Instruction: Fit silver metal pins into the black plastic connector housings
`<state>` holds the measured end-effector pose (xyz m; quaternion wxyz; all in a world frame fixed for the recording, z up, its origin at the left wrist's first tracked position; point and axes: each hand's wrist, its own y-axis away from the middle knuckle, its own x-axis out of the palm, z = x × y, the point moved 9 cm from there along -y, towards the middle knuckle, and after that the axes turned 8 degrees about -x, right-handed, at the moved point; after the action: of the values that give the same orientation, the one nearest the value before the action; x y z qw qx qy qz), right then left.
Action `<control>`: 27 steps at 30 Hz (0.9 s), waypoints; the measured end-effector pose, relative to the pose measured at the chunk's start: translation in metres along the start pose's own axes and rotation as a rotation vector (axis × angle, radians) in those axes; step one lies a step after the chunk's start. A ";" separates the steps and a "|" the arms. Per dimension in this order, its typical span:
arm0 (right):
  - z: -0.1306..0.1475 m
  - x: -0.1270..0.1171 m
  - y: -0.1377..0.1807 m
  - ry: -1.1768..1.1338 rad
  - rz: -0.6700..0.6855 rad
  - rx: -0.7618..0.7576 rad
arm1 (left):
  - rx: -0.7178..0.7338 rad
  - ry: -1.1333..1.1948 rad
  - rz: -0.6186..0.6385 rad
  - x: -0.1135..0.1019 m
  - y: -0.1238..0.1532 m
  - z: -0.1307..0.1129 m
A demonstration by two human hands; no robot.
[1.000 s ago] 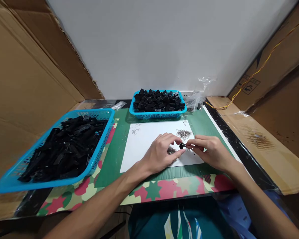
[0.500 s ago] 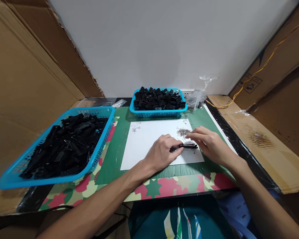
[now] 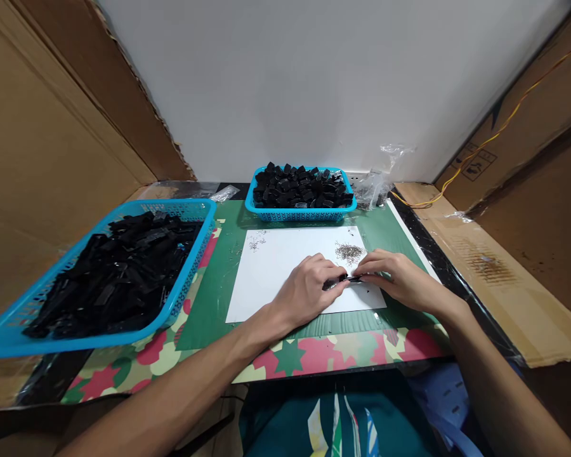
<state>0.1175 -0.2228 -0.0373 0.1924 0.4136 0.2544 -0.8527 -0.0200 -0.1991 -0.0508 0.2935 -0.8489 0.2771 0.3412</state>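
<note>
My left hand [image 3: 310,282] is closed on the left end of a slim black plastic part [image 3: 354,278], holding it low over a white sheet [image 3: 266,273]. From the other side, my right hand [image 3: 391,274] pinches at the same part, its thumb and fingertips pressed near the middle and right end. Whether a tiny piece sits between those right fingertips is hidden. Just beyond the hands lies a heap of tiny metal pieces [image 3: 349,252], too small to name. A thinner scatter of similar bits [image 3: 255,244] rests near the sheet's far left corner.
A large blue basket [image 3: 200,254] of long black plastic parts stands at the left. At the back, a smaller blue basket [image 3: 299,216] holds short black pieces, with a clear plastic bag [image 3: 374,189] beside it. Cardboard walls [image 3: 528,190] flank the table; a yellow wire [image 3: 495,136] hangs at right.
My right hand has come from beside the metal heap down onto the black part, its fingers closing there. My left hand keeps its grip. The view has shifted slightly.
</note>
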 end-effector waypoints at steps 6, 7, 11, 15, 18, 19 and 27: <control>-0.002 0.003 -0.005 -0.015 0.025 0.041 | 0.006 -0.045 -0.002 0.000 0.000 -0.002; -0.006 0.000 -0.003 -0.036 -0.001 0.071 | 0.004 -0.047 -0.002 -0.001 0.000 -0.002; -0.024 -0.019 0.006 -0.082 -0.156 0.193 | 0.010 -0.030 -0.013 -0.003 0.000 -0.004; -0.039 -0.014 0.007 -0.029 -0.079 0.272 | 0.043 0.010 -0.048 -0.010 0.000 -0.010; -0.046 -0.002 0.005 -0.030 -0.010 0.300 | 0.125 0.086 0.007 -0.010 0.001 -0.019; -0.049 -0.001 0.004 -0.036 -0.017 0.311 | 0.155 0.118 0.041 -0.008 0.002 -0.023; -0.056 0.009 0.003 -0.132 0.019 0.389 | 0.012 0.312 0.202 -0.005 0.002 -0.020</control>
<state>0.1480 -0.1929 -0.0754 0.1333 0.3885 0.0676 -0.9093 -0.0157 -0.2129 -0.0353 0.2161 -0.8577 0.4051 0.2315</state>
